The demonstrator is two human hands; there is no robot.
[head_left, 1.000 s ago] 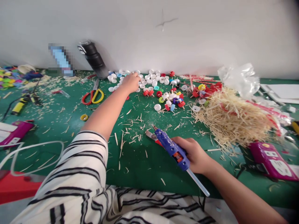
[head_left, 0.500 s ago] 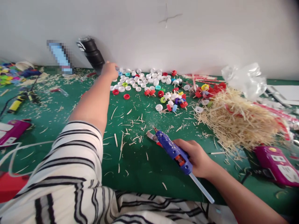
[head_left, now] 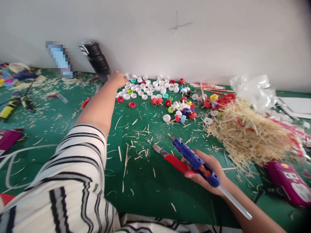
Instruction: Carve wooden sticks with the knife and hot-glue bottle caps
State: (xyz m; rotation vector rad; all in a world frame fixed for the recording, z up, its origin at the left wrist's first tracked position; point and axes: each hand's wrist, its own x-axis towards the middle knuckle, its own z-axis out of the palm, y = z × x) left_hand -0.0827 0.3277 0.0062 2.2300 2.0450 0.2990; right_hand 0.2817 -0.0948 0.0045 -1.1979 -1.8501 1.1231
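Note:
My left hand [head_left: 118, 80] is stretched out at the far edge of the bottle caps [head_left: 150, 88], beside a black bottle [head_left: 98, 61]. Its fingers are drawn together, with a small bluish bit showing at the tips; what they hold is unclear. My right hand [head_left: 211, 168] is wrapped round a blue hot glue gun [head_left: 191, 155], nozzle pointing up and left. A clear glue stick [head_left: 235, 202] juts from its rear. Under the gun, a red utility knife [head_left: 176, 164] lies on the green table, its handle end hidden by my hand.
Caps with small sticks through them [head_left: 183, 110] form a pile right of the loose caps. A heap of thin wood strips [head_left: 252, 132] lies at right, by a plastic bag [head_left: 255, 90] and a purple box [head_left: 289, 183]. A white cable [head_left: 14, 165] loops at left; shavings litter the table.
My left hand has moved slightly right and nearer the caps. My right hand has drawn the glue gun back to the right, uncovering more of the knife's red handle.

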